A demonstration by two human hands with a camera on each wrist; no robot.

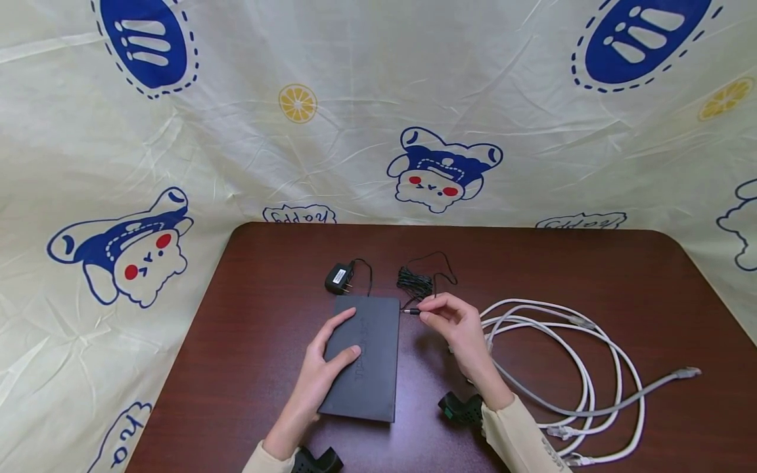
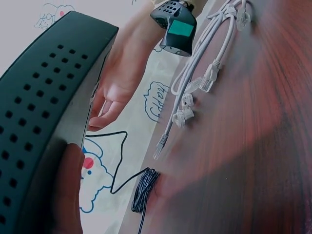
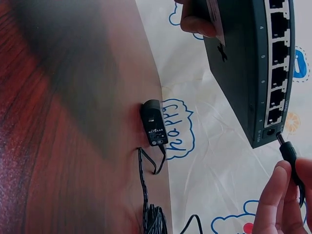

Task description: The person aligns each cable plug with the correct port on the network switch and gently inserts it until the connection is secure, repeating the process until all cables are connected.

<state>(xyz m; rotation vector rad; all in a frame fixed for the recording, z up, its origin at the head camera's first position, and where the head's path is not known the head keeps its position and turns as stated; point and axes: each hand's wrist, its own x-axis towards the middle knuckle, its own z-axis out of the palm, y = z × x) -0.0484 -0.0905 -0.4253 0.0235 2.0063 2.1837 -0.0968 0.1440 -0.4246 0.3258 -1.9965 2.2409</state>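
A dark grey network switch (image 1: 378, 368) is held above the table by my left hand (image 1: 322, 368), thumb on its top face and fingers around its left side. Its row of Ethernet ports (image 3: 279, 78) shows in the right wrist view, with a small round power socket at the end. My right hand (image 1: 464, 332) pinches a black barrel power plug (image 3: 288, 152) between thumb and fingertips. The plug's metal tip is right beside the socket; whether it touches I cannot tell. The plug's thin cord runs to a bundled coil (image 1: 415, 282) on the table.
The black power adapter (image 1: 339, 278) lies behind the switch. White and grey Ethernet cables (image 1: 582, 348) lie looped on the table's right side, their clear connectors loose. The brown table (image 1: 248, 368) meets a printed cloth (image 1: 343, 164) at its far edge.
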